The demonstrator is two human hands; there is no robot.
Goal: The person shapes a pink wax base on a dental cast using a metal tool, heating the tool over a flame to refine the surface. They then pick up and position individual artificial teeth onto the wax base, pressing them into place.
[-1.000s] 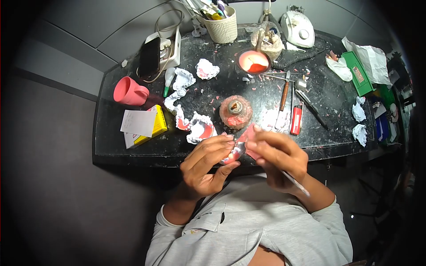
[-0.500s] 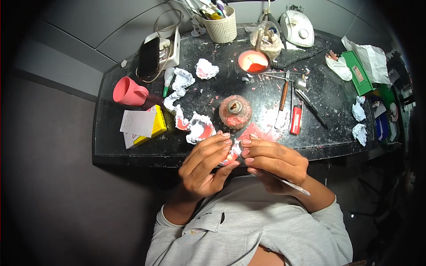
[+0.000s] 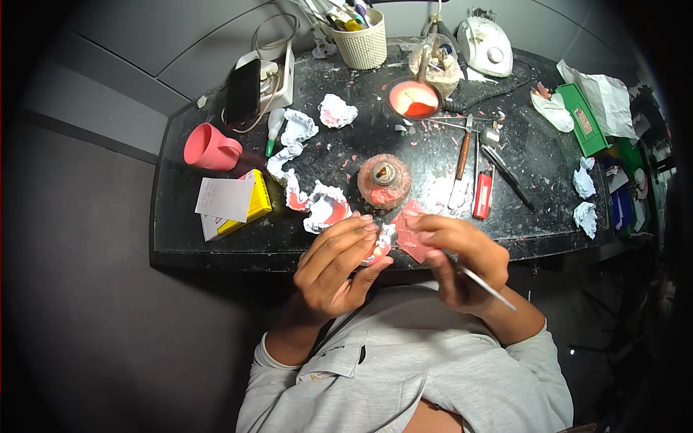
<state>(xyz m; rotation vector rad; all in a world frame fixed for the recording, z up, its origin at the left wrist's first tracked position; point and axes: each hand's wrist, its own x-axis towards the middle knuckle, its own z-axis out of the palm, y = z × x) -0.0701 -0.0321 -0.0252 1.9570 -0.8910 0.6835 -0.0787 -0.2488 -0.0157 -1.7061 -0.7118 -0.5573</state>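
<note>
Dark, wax-flecked table point(image 3: 177, 216) fills the view under gray wall panels. At its near edge, the left hand point(image 3: 333, 270) has its fingers wrapped around a plaster dental cast point(image 3: 381, 244). At the cast's 3 o'clock, the right hand point(image 3: 462, 260) pinches a pink wax sheet point(image 3: 410, 234) and grips a thin metal tool point(image 3: 489, 290). At 12 o'clock stands a wax-coated burner point(image 3: 382, 182).

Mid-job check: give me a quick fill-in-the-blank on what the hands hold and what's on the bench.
The dental cast is gripped by the ____ hand.
The thin metal tool is in the ____ hand.
The cup near the yellow box is ____.
The lighter is ____.
Missing: left; right; pink; red.
</note>
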